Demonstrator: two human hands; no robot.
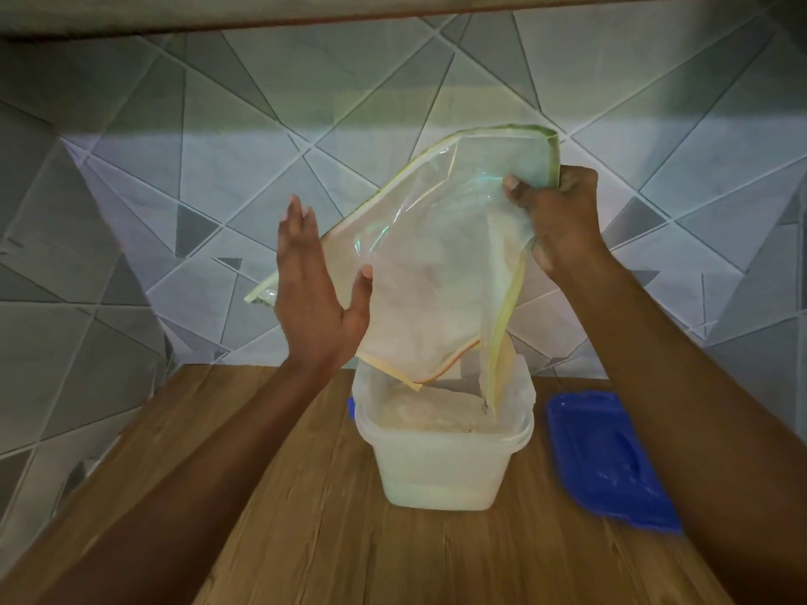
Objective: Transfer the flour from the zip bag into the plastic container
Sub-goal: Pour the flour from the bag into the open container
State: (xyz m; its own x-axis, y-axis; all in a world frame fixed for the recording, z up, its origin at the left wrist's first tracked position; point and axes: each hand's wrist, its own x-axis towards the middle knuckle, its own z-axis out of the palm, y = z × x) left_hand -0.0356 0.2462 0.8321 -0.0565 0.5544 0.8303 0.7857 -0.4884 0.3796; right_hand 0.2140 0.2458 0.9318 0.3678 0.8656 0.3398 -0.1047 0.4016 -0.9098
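A clear zip bag (436, 255) with a yellowish rim hangs upside down, its open mouth dipping into the translucent plastic container (445, 469) on the wooden table. Pale flour (436, 414) lies inside the container, and a thin dusting clings to the bag's inside. My right hand (563, 216) grips the bag's upper right corner. My left hand (314, 294) is flat, fingers straight, its palm against the bag's left side and the thumb on the front film.
A blue lid (611, 460) lies flat on the wooden table (305, 539) to the right of the container. A small blue clip (350, 406) shows at the container's left rim. A grey tiled wall (218, 168) stands close behind the table.
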